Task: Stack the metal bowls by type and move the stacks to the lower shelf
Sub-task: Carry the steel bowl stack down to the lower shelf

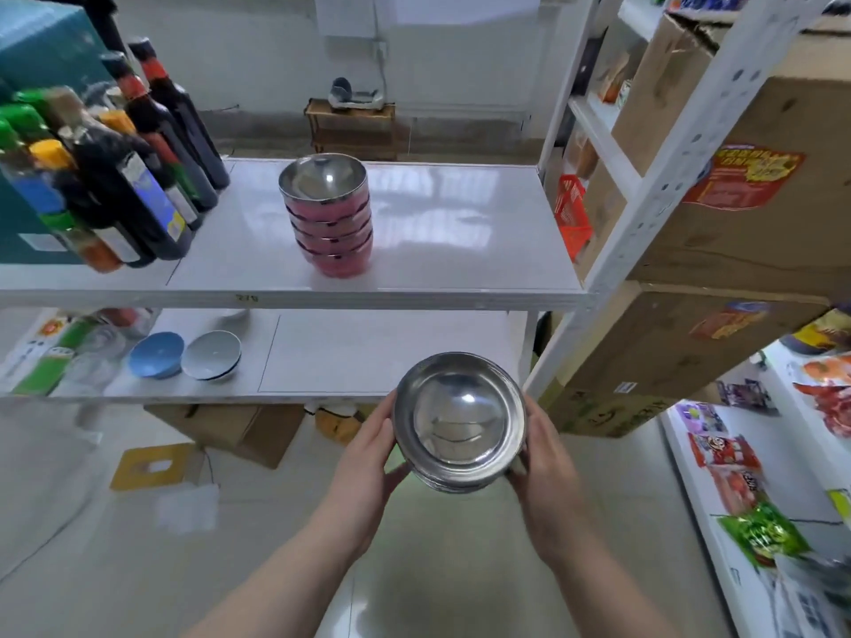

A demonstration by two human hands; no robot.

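While the pink-sided bowl stack (pixel 328 218) stands on the upper shelf (pixel 460 269) at frame centre, the left hand (pixel 368 458) and right hand (pixel 545 467) clasp a plain steel bowl stack (pixel 458 419) between them, low centre, before the lower shelf (pixel 368 352)

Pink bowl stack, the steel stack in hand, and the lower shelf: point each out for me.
pink bowl stack (pixel 332 232): head view, on the pink side wall, mid-stack.
steel stack (pixel 460 419): head view, on the top bowl's inner bottom.
lower shelf (pixel 368 352): head view, on its bare white surface.
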